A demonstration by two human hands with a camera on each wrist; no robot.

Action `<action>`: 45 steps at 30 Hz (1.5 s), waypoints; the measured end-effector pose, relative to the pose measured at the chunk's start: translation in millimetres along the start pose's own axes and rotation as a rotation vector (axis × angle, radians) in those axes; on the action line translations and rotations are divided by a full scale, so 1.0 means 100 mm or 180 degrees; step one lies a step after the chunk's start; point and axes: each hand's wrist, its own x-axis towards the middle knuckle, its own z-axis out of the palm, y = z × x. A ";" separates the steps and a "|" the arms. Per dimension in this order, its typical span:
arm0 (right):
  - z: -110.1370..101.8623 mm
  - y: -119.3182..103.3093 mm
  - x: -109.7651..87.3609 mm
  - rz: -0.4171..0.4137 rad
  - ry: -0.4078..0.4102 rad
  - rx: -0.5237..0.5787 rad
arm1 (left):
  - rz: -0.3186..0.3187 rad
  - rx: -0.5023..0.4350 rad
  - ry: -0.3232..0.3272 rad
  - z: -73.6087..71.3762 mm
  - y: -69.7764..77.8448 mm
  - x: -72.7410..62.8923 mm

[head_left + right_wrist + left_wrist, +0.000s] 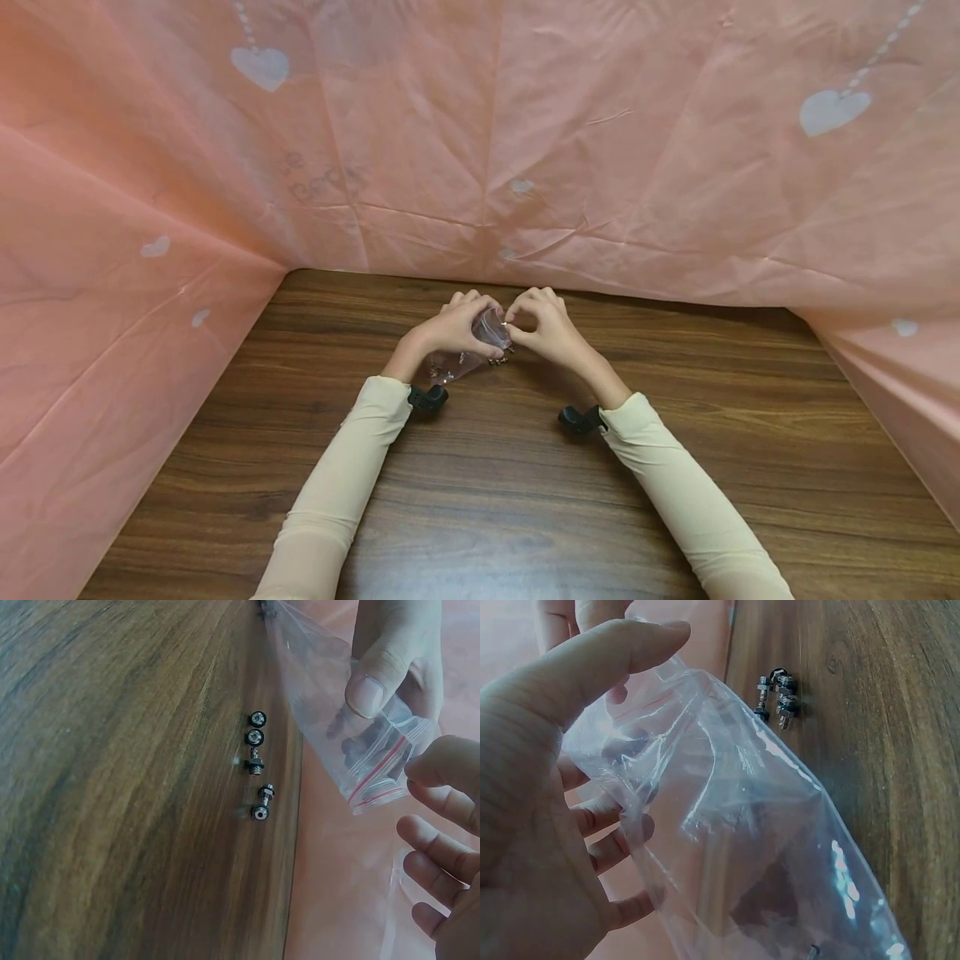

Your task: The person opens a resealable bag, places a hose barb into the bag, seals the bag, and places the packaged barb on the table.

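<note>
A clear zip bag (pixel 489 327) with red lines along its seal hangs at a slant from my left hand (pixel 457 327). The thumb presses near the mouth, and the other fingers lie behind the film. My right hand (pixel 551 332) has thumb and index fingertips together right at the bag's mouth; a small bright spot shows between them, and I cannot tell whether it is the bag's lip or a metal piece. Several small metal fittings (pixel 255 750) with dark rings rest on the table beside the bag. More small shiny pieces show in the bag's lower end.
The brown wood-grain table (pixel 480 483) extends toward me. Behind it and along both sides hangs a pink sheet (pixel 420 150) with pale hearts, close beyond my hands. A black wrist camera (pixel 429 399) sits on my left wrist, another camera (pixel 581 420) on my right.
</note>
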 end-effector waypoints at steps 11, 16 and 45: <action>0.00 -0.01 0.01 -0.0010 0.0015 -0.0020 | 0.0022 -0.0007 -0.0018 0.02 -0.02 0.00; 0.00 -0.01 0.01 -0.0047 0.0045 -0.0010 | 0.0025 -0.0011 -0.0045 0.04 -0.03 0.02; -0.06 0.02 -0.09 -0.0010 0.0070 -0.0082 | 0.0100 -0.0105 0.0088 0.02 -0.03 0.02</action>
